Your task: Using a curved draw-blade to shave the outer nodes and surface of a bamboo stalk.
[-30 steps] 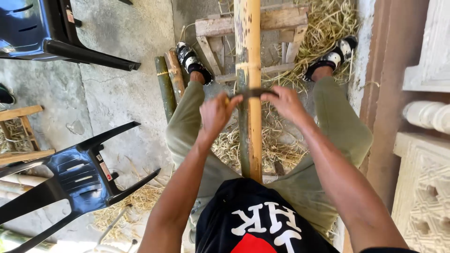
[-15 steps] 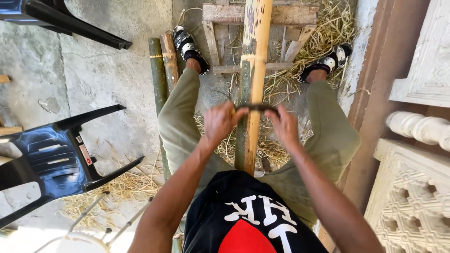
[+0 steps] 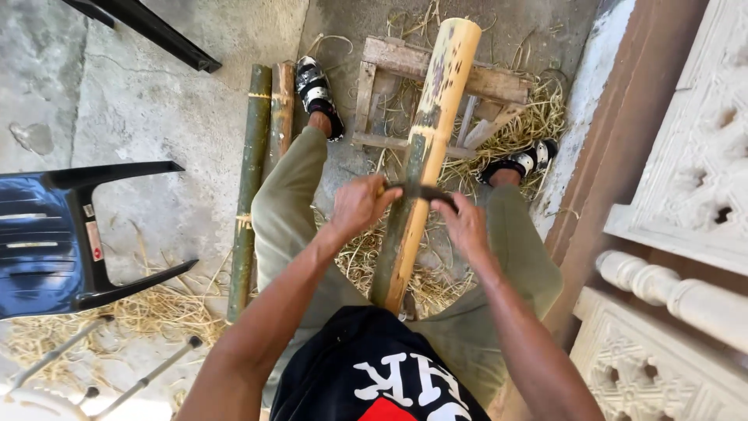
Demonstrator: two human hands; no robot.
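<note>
Concrete floor (image 3: pixel 156 101), straw everywhere; left hand (image 3: pixel 360 204) and right hand (image 3: pixel 465 226) clench a blade (image 3: pixel 421 191) across the bamboo pole (image 3: pixel 427 148), so a slip could cut the legs.

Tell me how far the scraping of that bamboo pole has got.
Done: the far end of the bamboo pole is pale and stripped. In hand: left hand and right hand hold a dark blade across it mid-length. Left: the near stretch is green, and two green poles lie untouched.

Both hands (image 3: pixel 413 210) have drawn the blade (image 3: pixel 421 191) down the bamboo pole (image 3: pixel 425 148), nearer the body.
</note>
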